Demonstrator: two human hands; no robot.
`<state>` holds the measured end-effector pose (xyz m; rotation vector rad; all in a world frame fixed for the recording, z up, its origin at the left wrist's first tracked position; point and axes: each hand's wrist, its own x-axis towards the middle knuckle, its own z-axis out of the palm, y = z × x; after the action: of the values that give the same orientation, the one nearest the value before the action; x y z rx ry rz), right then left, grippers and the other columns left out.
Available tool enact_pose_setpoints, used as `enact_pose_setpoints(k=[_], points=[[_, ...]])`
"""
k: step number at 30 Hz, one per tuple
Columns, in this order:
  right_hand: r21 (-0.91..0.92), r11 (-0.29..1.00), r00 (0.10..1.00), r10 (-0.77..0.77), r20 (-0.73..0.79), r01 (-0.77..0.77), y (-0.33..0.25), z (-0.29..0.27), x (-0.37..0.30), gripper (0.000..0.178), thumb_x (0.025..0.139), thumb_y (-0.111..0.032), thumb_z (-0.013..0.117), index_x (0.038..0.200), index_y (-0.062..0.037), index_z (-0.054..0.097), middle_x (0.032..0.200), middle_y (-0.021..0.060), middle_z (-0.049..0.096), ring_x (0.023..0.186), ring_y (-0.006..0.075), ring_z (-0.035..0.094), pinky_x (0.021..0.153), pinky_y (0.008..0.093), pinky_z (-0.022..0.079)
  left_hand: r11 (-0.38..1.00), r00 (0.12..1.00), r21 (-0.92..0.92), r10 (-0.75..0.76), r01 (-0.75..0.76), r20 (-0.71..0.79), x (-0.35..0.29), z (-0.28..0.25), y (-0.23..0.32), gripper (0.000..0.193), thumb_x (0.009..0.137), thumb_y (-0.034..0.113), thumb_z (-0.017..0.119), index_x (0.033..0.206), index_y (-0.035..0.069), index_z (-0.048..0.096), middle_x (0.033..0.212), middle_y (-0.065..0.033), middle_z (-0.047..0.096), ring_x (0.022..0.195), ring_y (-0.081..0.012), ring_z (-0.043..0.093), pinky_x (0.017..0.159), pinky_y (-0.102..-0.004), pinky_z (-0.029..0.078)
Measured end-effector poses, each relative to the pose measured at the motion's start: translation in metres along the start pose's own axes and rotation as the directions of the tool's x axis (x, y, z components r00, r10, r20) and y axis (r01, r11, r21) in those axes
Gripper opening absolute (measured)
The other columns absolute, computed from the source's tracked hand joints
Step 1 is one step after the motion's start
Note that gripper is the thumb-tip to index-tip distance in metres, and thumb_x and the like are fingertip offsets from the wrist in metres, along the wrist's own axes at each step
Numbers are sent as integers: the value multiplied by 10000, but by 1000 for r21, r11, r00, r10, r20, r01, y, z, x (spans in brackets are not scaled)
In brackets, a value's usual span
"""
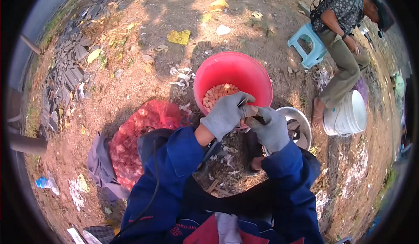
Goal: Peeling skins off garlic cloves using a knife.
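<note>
My left hand [224,115], in a grey glove, is raised over the near rim of a red bucket [255,76]. My right hand [271,129], gloved the same way, meets it fingertip to fingertip. Both hands are closed in a pinch around something small and tan that I cannot make out; the fingers cover most of it. Many pale, tan-pink pieces that look like garlic cloves [218,93] lie in the bottom of the bucket. Left of my left arm, a red mesh bag [131,141] bulges with pale, roundish bulbs.
Partly behind my right hand stands a pale round basin [307,124] with dark things inside. A co-worker [342,39] bends forward at a light blue stool [307,47], beside a white bucket [347,115]. White papery scraps [181,76] and yellow leaves [179,36] litter the dirt ground.
</note>
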<state>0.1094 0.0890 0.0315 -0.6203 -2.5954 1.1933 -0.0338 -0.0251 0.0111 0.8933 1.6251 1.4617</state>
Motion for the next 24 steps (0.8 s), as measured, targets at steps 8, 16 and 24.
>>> enact_pose_setpoints(k=[8, 16, 24], points=[[104, 994, 972, 53, -228, -30, 4, 6, -7, 239, 860, -239, 742, 1029, -70, 736, 906, 150, 709, 858, 293, 700, 773, 394, 540, 975, 979, 211, 107, -69, -175, -9, 1, 16, 289, 942, 289, 680, 1090, 42, 653, 934, -161, 705, 837, -306, 708, 712, -418, 541], [-105, 994, 948, -73, -309, 42, 4, 7, -4, 152, 846, -186, 732, 958, -85, 726, 894, 144, 719, 833, 330, 699, 737, 411, 553, 773, 917, 537, 398, -338, 4, -31, 9, 12, 285, 983, 247, 567, 1217, 88, 530, 861, -177, 696, 773, -403, 688, 684, -505, 530], [-133, 990, 921, -99, -377, 51, 1, 12, -4, 212, 836, -137, 715, 1045, -105, 726, 929, 147, 720, 862, 331, 703, 764, 423, 558, 723, 937, 624, 345, -297, 47, -31, 12, 11, 297, 988, 249, 554, 1246, 102, 531, 869, -182, 696, 768, -404, 688, 665, -504, 530]])
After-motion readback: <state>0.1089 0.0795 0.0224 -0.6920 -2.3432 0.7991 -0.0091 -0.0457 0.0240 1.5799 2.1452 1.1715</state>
